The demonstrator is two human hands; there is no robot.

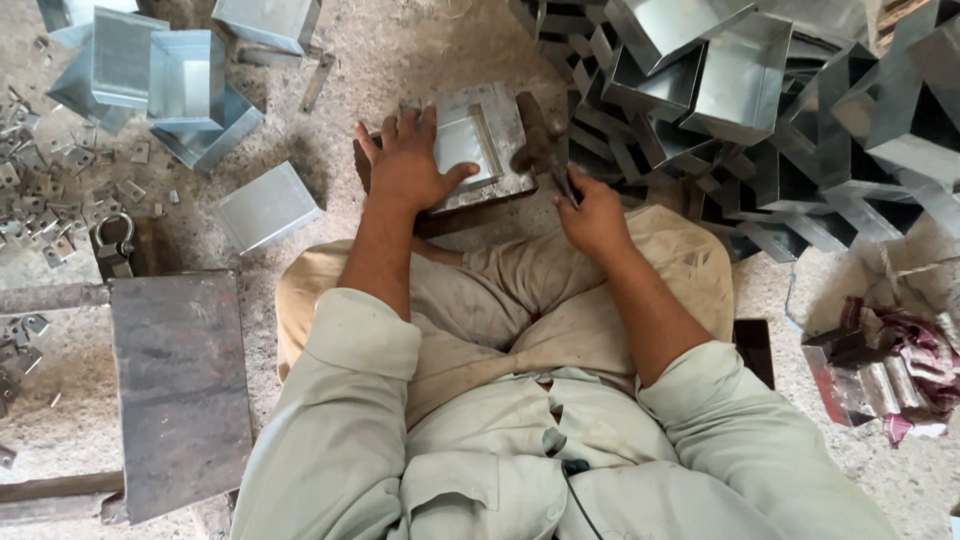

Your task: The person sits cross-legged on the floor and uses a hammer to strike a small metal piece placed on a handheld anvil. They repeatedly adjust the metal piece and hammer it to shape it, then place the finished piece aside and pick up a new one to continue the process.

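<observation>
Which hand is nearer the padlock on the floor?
Left. The left hand presses on the sheet-metal piece, with the padlock off to its left. The right hand grips a hammer farther right.

Pale grey-green shirt, sleeves rolled above the elbows behind left hand (408,165) and right hand (592,215). Forearms bare. Buttoned placket, thin black cable down the chest. Dusty tan trousers.
</observation>
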